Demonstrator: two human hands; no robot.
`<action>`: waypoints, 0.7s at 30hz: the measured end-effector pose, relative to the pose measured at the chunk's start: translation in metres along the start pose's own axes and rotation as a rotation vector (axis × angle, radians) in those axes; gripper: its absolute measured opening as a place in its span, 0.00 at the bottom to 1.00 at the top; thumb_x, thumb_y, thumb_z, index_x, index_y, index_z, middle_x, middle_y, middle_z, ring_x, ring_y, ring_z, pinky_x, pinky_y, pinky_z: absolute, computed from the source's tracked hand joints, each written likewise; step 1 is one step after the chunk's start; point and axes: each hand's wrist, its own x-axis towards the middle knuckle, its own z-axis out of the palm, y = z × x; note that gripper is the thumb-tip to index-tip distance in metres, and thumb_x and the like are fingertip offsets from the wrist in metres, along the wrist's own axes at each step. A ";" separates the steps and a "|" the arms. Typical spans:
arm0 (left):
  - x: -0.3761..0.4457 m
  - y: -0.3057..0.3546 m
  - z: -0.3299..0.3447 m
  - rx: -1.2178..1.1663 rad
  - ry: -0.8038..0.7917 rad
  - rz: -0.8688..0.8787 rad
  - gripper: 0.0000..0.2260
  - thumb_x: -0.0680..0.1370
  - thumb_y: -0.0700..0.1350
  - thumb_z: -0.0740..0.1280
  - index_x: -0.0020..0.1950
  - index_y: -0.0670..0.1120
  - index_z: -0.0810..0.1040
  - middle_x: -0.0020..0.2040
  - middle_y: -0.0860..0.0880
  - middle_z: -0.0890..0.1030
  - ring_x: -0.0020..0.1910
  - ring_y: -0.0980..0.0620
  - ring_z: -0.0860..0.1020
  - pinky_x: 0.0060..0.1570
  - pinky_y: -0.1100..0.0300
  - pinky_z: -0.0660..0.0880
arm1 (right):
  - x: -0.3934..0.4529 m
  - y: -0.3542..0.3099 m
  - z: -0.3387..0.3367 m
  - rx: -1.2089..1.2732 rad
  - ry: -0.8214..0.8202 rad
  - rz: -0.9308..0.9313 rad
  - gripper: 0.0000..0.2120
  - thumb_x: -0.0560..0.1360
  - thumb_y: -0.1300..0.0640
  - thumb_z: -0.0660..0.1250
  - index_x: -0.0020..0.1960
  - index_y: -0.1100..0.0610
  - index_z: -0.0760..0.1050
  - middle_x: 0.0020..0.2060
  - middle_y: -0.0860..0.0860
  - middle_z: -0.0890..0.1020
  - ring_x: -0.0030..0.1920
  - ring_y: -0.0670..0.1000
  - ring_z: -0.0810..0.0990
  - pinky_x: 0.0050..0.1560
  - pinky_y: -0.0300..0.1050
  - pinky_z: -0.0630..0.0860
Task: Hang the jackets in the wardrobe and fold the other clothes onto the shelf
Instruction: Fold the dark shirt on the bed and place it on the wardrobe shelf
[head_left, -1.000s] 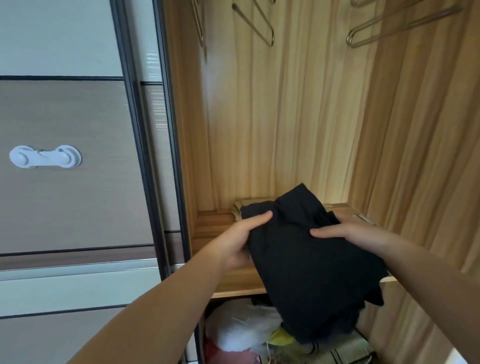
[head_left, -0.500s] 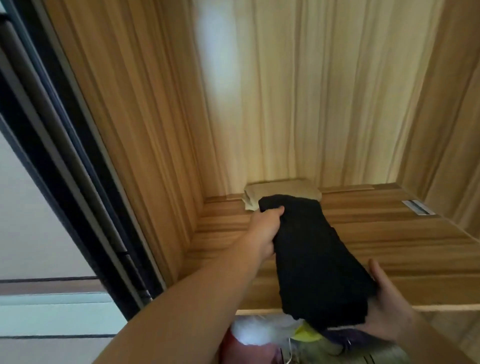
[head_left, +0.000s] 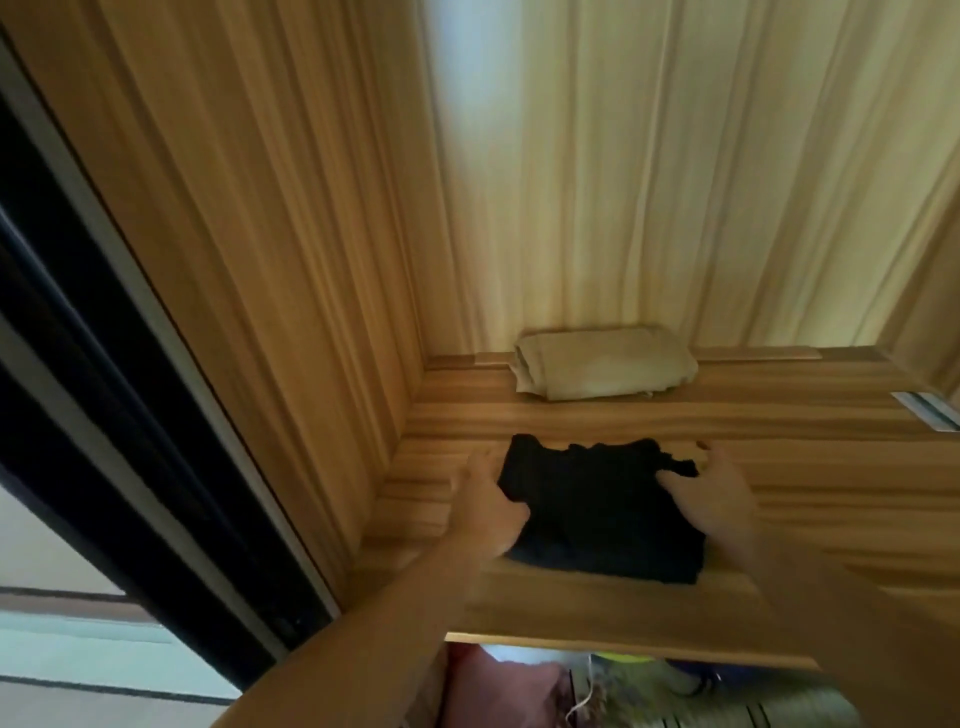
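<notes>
A folded black garment (head_left: 597, 509) lies flat on the wooden wardrobe shelf (head_left: 810, 467), near the left wall. My left hand (head_left: 488, 504) rests against its left edge, fingers stretched along the shelf and thumb touching the cloth. My right hand (head_left: 722, 499) sits at its right edge, thumb on top of the fabric and fingers straight. A folded beige cloth (head_left: 602, 364) lies behind it against the back panel.
The wardrobe's left wall (head_left: 260, 260) stands close beside my left hand, and a dark sliding door frame (head_left: 104, 415) runs further left. A metal fitting (head_left: 924, 410) sits on the shelf's right. Blurred bags and clothes (head_left: 519, 686) lie under the shelf.
The black garment went from being held over the shelf's front edge to lying flat on the shelf. My right hand moved from its lower end up to its right side.
</notes>
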 end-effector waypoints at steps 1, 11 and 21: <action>0.003 -0.007 0.002 0.254 0.075 0.161 0.34 0.75 0.42 0.69 0.77 0.50 0.57 0.73 0.48 0.62 0.73 0.46 0.62 0.72 0.53 0.62 | -0.002 0.001 0.008 -0.127 0.013 -0.080 0.32 0.78 0.50 0.65 0.77 0.53 0.56 0.74 0.56 0.63 0.70 0.60 0.66 0.67 0.57 0.68; 0.022 -0.009 0.085 0.707 -0.216 0.437 0.33 0.74 0.67 0.31 0.78 0.63 0.46 0.80 0.57 0.45 0.79 0.50 0.40 0.75 0.44 0.37 | -0.005 0.038 0.036 -0.648 -0.094 -0.412 0.28 0.80 0.38 0.49 0.78 0.42 0.51 0.79 0.46 0.46 0.79 0.51 0.47 0.77 0.51 0.50; 0.050 -0.025 0.055 0.691 -0.139 0.278 0.27 0.79 0.66 0.37 0.78 0.62 0.45 0.80 0.58 0.44 0.78 0.53 0.38 0.74 0.45 0.34 | 0.021 0.008 0.078 -0.542 -0.162 -0.493 0.27 0.81 0.41 0.54 0.78 0.43 0.55 0.79 0.46 0.50 0.78 0.50 0.50 0.77 0.49 0.53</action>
